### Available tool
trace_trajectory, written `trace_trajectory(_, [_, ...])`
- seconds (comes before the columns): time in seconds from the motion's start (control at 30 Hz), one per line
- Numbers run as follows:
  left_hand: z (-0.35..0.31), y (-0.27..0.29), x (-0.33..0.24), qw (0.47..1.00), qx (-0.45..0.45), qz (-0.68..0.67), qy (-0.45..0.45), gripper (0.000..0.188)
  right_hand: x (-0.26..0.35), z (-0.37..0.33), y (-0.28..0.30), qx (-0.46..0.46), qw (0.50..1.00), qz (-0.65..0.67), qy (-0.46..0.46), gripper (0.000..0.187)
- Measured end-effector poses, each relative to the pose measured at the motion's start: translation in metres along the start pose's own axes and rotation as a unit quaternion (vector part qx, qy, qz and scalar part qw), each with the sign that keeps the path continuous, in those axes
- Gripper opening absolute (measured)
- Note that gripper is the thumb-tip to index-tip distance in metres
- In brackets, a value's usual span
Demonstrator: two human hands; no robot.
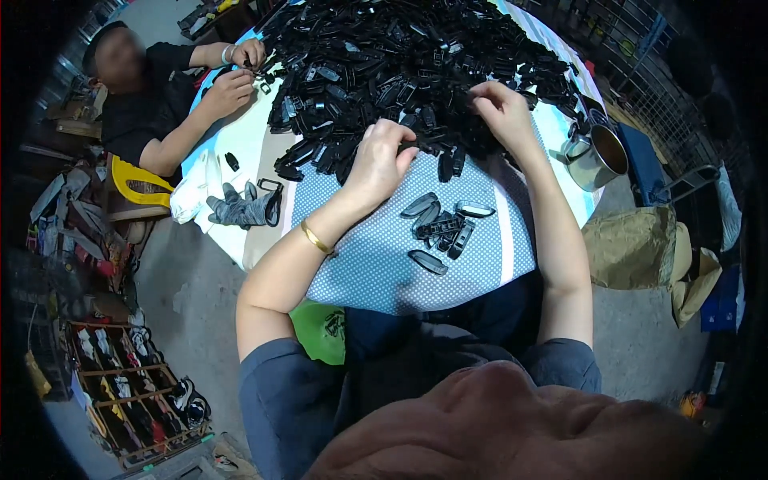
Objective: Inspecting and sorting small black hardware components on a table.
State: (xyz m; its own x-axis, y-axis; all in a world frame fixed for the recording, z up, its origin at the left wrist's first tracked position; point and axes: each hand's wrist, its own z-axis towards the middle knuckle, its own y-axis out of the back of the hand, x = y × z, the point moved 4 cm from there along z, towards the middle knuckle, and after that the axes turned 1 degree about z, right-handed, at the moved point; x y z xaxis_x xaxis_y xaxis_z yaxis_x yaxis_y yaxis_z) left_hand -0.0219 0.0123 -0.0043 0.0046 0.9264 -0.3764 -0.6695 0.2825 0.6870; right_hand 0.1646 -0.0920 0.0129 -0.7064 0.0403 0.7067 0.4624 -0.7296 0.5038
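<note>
Head view: on my feed, the heap of black plastic pieces covers the far part of the cloth-topped table. My left hand curls at the heap's near edge; my right hand bends its fingers down over the heap, farther right. I cannot tell whether either grasps a piece. A small cluster of black parts lies nearer, between my forearms.
</note>
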Motion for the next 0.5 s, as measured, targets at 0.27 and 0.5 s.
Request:
trace_trajectory(0.27, [-0.005, -0.007, 0.025, 0.884, 0.026, -0.374, 0.281, 0.035, 0.043, -0.039, -0.056, 0.232, 0.918, 0.272, -0.172, 0.016])
trace_trajectory(0.5, [-0.007, 0.005, 0.013, 0.672, 0.132, -0.619, 0.386, 0.029, 0.039, -0.039, -0.059, 0.24, 0.919, 0.286, -0.128, 0.016])
